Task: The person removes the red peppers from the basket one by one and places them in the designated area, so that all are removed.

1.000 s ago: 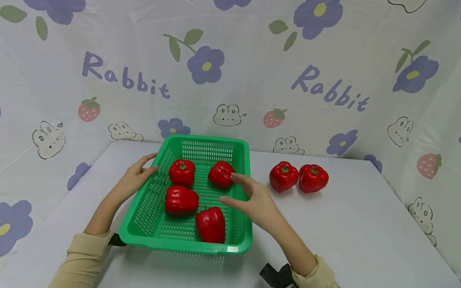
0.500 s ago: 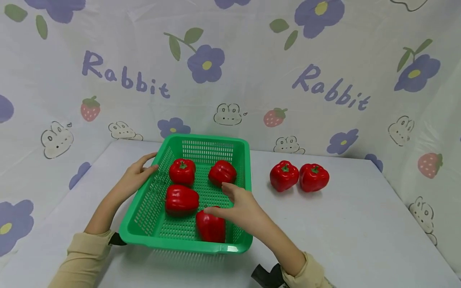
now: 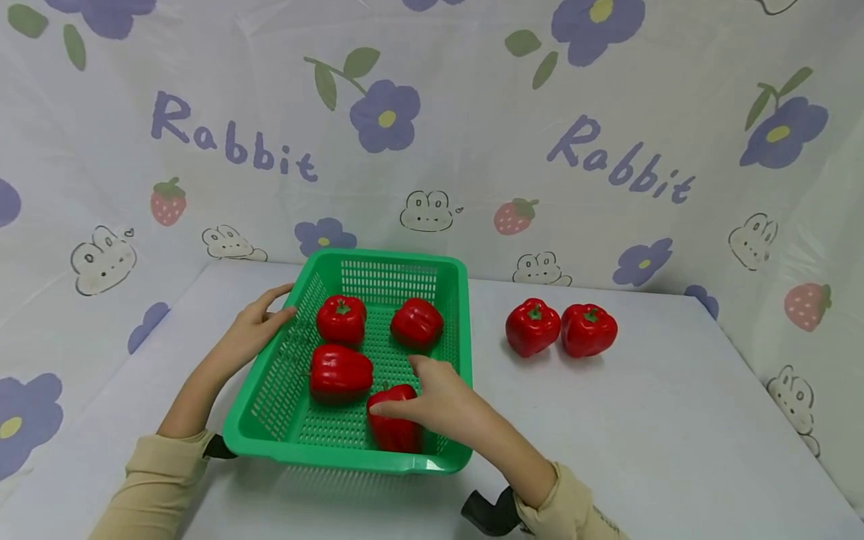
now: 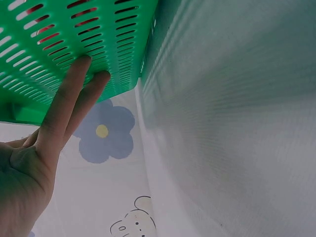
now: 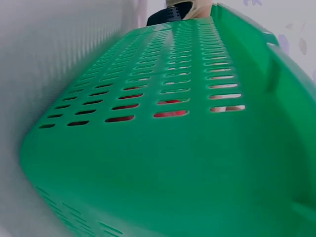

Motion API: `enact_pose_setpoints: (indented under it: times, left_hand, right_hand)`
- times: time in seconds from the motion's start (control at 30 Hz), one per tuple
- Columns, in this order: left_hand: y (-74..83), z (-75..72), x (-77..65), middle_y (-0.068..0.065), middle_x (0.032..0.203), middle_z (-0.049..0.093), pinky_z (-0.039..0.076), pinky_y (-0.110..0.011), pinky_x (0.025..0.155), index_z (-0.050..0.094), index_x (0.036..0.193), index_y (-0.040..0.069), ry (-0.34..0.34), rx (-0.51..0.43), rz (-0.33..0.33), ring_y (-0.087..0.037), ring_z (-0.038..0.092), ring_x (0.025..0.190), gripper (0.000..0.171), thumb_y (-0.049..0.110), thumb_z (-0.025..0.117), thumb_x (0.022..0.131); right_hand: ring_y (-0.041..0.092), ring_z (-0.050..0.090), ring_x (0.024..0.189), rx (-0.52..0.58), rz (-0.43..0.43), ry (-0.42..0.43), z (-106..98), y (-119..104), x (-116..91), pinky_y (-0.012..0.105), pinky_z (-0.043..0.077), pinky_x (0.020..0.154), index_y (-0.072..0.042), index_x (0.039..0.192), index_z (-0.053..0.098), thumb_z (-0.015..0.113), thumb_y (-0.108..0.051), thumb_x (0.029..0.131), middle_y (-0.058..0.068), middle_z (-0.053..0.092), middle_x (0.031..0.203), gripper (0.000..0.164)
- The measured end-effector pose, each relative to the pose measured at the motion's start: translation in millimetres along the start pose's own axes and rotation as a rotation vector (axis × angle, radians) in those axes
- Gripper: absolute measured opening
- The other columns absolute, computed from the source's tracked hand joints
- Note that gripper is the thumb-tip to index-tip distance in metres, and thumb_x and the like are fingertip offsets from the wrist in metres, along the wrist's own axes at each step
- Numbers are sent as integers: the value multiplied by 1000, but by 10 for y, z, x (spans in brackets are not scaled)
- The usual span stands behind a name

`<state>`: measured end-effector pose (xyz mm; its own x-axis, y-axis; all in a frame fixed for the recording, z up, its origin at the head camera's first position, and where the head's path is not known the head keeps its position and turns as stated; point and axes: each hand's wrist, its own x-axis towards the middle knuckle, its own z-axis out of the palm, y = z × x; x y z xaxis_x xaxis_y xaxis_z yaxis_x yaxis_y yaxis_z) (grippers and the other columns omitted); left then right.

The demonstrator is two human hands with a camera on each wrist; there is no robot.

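Outside the left wall of a green plastic basket point(image 3: 317, 454), my left hand point(image 3: 251, 334) rests with straight fingers point(image 4: 61, 106) against the slotted side. My right hand point(image 3: 442, 401) reaches over the basket's right rim, close over a red bell pepper point(image 3: 394, 431) at the front right inside. Its thumb lies across the pepper's top in the head view; the index finger stands apart from the thumb, and the other fingers are hidden. Also in the basket are a rear-left bell pepper point(image 3: 340, 321), a rear-right bell pepper point(image 3: 416, 324) and a bell pepper on its side point(image 3: 340, 373).
To the right of the basket, a red bell pepper point(image 3: 532, 328) and another bell pepper point(image 3: 589, 331) stand side by side on the white table point(image 3: 648, 435). A printed cloth point(image 3: 466, 142) hangs behind the table. The right wrist view shows mostly the basket's outer wall point(image 5: 148, 163).
My right hand has moved down and left, from beside the rear-right bell pepper to over the front-right one. My left hand, the basket and the peppers have stayed put.
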<state>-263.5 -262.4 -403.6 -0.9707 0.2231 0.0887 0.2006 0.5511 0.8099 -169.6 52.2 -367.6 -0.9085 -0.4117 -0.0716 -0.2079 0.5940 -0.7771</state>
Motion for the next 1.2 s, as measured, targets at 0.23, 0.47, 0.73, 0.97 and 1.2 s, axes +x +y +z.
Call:
enact_pose_setpoints:
  times: [0.23, 0.47, 0.73, 0.97, 1.2]
  left_hand:
    - [4, 1, -1, -31, 114, 66, 56, -27, 67, 20, 156, 9, -2, 1, 1, -8, 68, 77, 61, 32, 43, 105]
    - [-4, 9, -3, -31, 113, 67, 56, -27, 66, 20, 156, 8, -2, -12, 4, -7, 68, 77, 61, 32, 43, 105]
    - [-14, 6, 10, -30, 109, 68, 56, -28, 65, 20, 156, 10, -1, -16, -1, -7, 68, 73, 61, 32, 43, 105]
    - [-6, 4, 5, -30, 110, 68, 56, -28, 65, 20, 156, 9, -2, -5, -1, -8, 68, 74, 61, 32, 43, 105]
    - [-8, 5, 9, -29, 109, 68, 55, -28, 66, 20, 156, 10, 0, 0, 2, -8, 68, 74, 61, 32, 43, 105]
  right_hand:
    - [22, 61, 96, -69, -5, -34, 20, -15, 3, 38, 59, 76, 3, 124, 54, 79, -30, 82, 11, 67, 107, 59]
    - [16, 57, 73, -95, -19, -68, 38, -4, 9, 22, 48, 57, -1, 97, 58, 79, -24, 82, 6, 61, 79, 34]
    - [16, 59, 76, -134, -11, -73, 42, -12, 18, 28, 55, 63, 2, 100, 60, 79, -19, 82, 8, 65, 84, 33]
    - [16, 59, 75, -154, -15, -86, 53, 1, 30, 28, 55, 64, 0, 97, 61, 81, -21, 80, 7, 65, 81, 34]
    - [15, 58, 72, -130, -36, -119, 75, 26, 49, 26, 53, 62, -2, 88, 61, 82, -24, 79, 5, 64, 75, 32]
